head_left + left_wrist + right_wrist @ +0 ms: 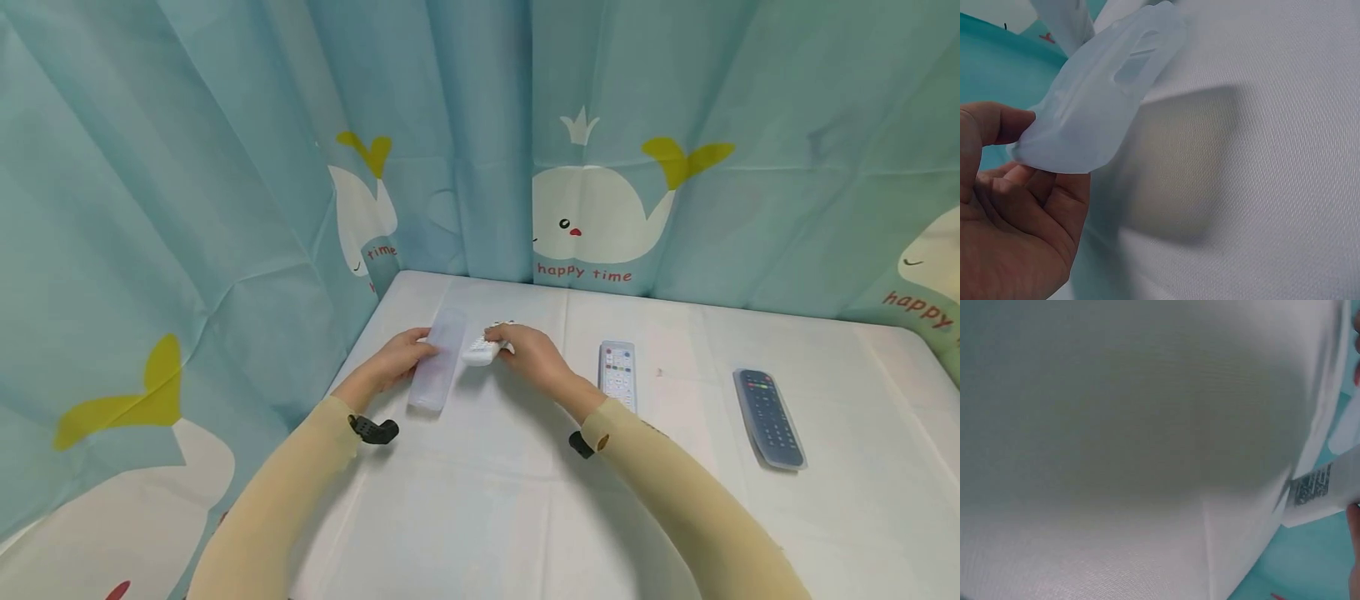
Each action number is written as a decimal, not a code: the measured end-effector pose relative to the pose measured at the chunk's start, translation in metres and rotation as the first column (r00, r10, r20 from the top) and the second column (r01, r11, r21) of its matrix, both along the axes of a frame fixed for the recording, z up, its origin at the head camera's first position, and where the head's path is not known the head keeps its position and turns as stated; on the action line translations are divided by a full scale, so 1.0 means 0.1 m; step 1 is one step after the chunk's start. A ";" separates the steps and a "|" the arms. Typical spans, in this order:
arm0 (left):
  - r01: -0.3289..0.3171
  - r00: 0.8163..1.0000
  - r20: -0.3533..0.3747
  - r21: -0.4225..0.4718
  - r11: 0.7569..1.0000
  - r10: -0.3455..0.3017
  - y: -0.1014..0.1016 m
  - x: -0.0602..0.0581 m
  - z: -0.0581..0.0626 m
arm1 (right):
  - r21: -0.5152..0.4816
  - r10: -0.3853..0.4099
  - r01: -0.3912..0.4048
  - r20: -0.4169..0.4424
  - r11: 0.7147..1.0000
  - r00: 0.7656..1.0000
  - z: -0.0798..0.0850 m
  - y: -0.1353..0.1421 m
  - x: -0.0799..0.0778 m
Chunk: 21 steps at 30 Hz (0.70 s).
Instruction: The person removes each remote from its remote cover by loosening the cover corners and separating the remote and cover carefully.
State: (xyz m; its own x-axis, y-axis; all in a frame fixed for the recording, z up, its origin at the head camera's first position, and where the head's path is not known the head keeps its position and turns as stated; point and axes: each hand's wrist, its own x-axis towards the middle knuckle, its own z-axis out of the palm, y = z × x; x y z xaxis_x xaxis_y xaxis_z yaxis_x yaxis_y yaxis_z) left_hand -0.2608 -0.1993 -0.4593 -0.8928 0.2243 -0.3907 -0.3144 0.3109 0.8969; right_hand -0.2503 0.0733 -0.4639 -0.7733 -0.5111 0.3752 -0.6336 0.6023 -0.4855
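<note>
My left hand [397, 358] pinches a translucent silicone remote cover [438, 367] by its side, above the left part of the table. In the left wrist view the cover [1094, 106] looks limp and hollow, with an opening in its face; thumb and fingers grip its edge. Just to the right, my right hand [534, 357] holds a white remote control [482, 351] by its far end, its buttons facing up. The right wrist view catches the underside of this remote [1329, 490], with a dark printed label, at the right edge.
A white remote in a clear cover [618, 375] lies right of the right forearm, partly hidden by it. Farther right lies a dark remote in a clear cover [769, 419]. A white cloth covers the table [480, 517]; a blue whale-print curtain [480, 167] hangs behind and at the left.
</note>
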 end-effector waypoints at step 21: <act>-0.004 1.000 0.004 -0.025 1.000 0.004 -0.04 -0.03 -0.02 | 0.474 0.281 -0.127 -0.271 0.871 0.921 -0.14 -0.09 0.16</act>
State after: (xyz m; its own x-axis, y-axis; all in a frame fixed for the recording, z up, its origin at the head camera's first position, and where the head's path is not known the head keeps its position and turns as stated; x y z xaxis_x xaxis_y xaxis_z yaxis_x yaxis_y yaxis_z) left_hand -0.2635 -0.2036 -0.4610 -0.8921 0.2107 -0.3996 -0.3191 0.3323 0.8876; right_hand -0.2348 0.0639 -0.4776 -0.5084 -0.8137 0.2817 -0.8392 0.5416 0.0499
